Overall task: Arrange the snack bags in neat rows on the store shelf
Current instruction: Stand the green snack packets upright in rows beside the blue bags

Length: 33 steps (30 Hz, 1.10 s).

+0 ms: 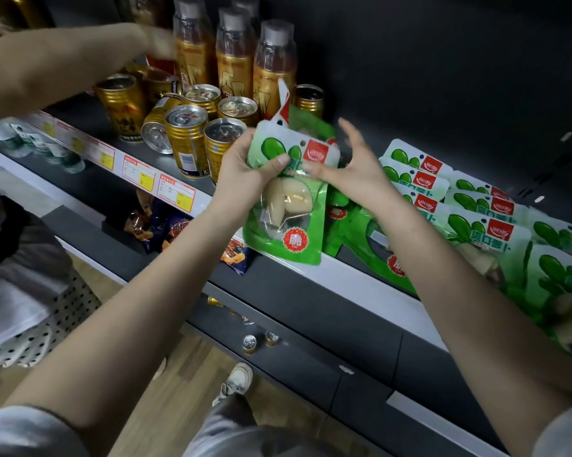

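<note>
I hold a small stack of green snack bags (pixel 286 222) upright over the front edge of the dark shelf (pixel 360 285). My left hand (pixel 245 173) grips the stack from the left, thumb across the front bag. My right hand (pixel 347 166) pinches the stack's right side with its thumb while the fingers spread above. More green bags (pixel 416 179) lie overlapped in rows on the shelf at the right, and another row (pixel 489 225) lies beside them. One green bag (pixel 370 245) rests loose under my right forearm.
Gold cans (pixel 185 136) and tall gold bottles (pixel 271 67) crowd the shelf's left part. Another person's arm (pixel 57 67) reaches among the bottles from the left. Price tags (pixel 139 173) line the shelf edge. Orange-blue snack packs (pixel 166 229) fill the shelf below.
</note>
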Tool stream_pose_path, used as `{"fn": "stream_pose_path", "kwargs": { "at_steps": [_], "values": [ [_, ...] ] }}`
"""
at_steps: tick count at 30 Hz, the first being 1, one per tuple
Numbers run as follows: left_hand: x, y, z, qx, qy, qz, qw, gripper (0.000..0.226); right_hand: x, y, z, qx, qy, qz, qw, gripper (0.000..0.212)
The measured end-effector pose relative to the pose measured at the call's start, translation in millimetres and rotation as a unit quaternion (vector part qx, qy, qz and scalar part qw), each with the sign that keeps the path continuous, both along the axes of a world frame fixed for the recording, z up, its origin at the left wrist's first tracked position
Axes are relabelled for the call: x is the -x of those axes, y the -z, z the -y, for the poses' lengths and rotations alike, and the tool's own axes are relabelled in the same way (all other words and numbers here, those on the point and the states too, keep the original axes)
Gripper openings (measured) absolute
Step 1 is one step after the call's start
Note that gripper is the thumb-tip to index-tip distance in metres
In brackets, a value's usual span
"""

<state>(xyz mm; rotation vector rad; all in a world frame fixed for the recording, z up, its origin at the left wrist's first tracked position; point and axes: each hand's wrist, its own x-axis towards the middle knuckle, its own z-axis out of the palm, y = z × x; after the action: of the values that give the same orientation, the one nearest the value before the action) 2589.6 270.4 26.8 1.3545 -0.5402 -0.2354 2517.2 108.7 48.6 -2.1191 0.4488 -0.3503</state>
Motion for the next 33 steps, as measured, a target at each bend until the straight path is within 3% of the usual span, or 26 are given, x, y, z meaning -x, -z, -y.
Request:
{"fn": "stream_pose_path", "kwargs": {
  "at_steps": [5,10,12,16,20,25,28,33],
  "values": [
    [-1.2,-26.3,33.0,0.01,0.003,0.02,1.0,0.02,12.8,-20.2,17.3,0.001,0.062,0.1,0.993,0.066],
    [23.1,-31.6,109.6,-0.039,0.062,-0.018,0.997,0.017,70.4,-31.1,68.2,0.076,0.164,0.092,0.979,0.039],
    [40.2,-26.1,144.3,-0.101,0.092,-0.008,0.991,0.02,103.9,-29.8,88.7,0.093,0.211,0.068,0.971,0.036],
    [81.0,-18.1,190.9,-0.283,0.151,0.165,0.933,0.025,167.9,-18.7,116.5,0.141,0.284,-0.015,0.948,0.035],
    [114.1,-5.7,215.2,-0.33,0.175,0.262,0.89,0.033,207.4,0.3,126.5,0.179,0.321,-0.079,0.926,0.034],
    [125.1,10.1,223.3,-0.413,0.065,0.401,0.815,0.06,212.4,20.7,127.2,0.273,0.323,-0.18,0.888,0.029],
    [117.2,5.9,217.4,-0.415,0.036,0.391,0.821,0.079,195.1,15.5,122.7,0.301,0.321,-0.152,0.885,0.038],
    [81.9,-8.1,193.6,-0.418,-0.006,0.352,0.837,0.055,132.9,-6.2,104.0,0.316,0.249,-0.055,0.914,0.04]
  ]
}}
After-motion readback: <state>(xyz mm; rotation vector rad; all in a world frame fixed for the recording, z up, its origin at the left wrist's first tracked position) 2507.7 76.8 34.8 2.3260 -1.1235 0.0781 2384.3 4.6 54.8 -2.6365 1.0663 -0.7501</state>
